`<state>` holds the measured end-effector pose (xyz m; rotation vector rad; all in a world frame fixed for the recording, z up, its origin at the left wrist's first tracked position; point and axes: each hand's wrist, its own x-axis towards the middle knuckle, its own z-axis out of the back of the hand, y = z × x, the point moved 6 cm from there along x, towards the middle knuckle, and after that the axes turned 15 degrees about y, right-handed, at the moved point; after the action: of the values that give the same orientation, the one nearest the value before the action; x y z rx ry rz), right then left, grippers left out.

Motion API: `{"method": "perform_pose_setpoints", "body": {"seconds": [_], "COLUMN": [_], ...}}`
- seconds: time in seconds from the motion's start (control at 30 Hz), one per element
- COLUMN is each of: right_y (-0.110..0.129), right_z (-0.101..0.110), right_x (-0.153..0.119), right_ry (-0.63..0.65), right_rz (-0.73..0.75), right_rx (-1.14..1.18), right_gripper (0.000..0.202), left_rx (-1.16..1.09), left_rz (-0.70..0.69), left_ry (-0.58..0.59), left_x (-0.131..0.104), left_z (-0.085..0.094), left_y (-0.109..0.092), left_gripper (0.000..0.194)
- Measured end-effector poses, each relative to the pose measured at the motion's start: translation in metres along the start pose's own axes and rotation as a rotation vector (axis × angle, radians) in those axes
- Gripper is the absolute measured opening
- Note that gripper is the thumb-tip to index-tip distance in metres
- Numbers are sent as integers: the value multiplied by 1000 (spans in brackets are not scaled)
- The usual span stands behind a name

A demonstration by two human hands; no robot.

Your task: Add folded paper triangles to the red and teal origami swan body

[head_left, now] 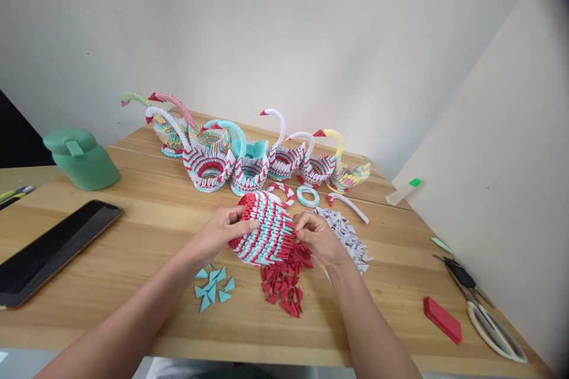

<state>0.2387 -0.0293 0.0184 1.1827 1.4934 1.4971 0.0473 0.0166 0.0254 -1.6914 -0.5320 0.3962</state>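
Note:
A round origami body (267, 231) of red, white and light-blue folded paper pieces is held up over the table, tilted on its side. My left hand (229, 226) grips its left side, thumb across the outside. At its right edge, my right hand (316, 235) pinches by a row of red points; whether a loose piece is between the fingertips cannot be made out. Below lies a heap of red folded paper triangles (284, 284). Light-blue triangles (213, 285) are scattered to the left, and a pile of white triangles (349, 243) sits beyond my right hand.
Several finished paper swans (211, 166) stand along the back. Two paper rings (307, 196) and a loose white swan neck (349, 207) lie before them. A green lidded container (82, 160) and a dark tablet (53, 251) are left; scissors (489, 320) and a red paper stack (443, 320) right.

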Motion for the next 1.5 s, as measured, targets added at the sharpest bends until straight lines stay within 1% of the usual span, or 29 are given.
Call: {"method": "perform_pose_setpoints", "body": {"seconds": [0.17, 0.27, 0.37, 0.47, 0.53, 0.6, 0.7, 0.8, 0.9, 1.1, 1.5], "right_y": [-1, -4, -4, -1, 1, 3, 1, -3, -4, -7, -7], "right_z": [2, 7, 14, 16, 16, 15, 15, 13, 9, 6, 0], "right_x": [1, 0, -1, -3, -3, -4, -5, -4, -4, -4, -2], "right_ry": [-2, -52, -125, -185, -229, -269, -288, -256, -221, -271, -210], "right_rz": [40, 21, -7, -17, -15, 11, 36, 27, 33, 28, 23], "right_rx": [-18, -36, -67, -107, -116, -87, -4, 36, 27, 74, 178], "right_gripper": [20, 21, 24, 24, 25, 26, 32, 37, 32, 22, 22], "left_rx": [29, 172, 327, 401, 394, 341, 248, 200, 172, 159, 142], "left_rz": [1, -12, -23, -39, -43, -27, 1, 16, 14, 10, 24], "left_ry": [-19, -35, -39, -39, -34, -26, -49, -77, -79, -81, -104], "left_x": [0, -1, -1, 1, 3, 5, 7, 8, 9, 11, 13], "left_z": [-1, -2, -3, -2, -1, -1, 0, 1, 0, -3, -7], "left_y": [-5, -9, -7, -3, -2, -1, 2, 6, 9, 11, 11], "left_gripper": [34, 32, 29, 27, 27, 28, 32, 35, 36, 37, 37]}}
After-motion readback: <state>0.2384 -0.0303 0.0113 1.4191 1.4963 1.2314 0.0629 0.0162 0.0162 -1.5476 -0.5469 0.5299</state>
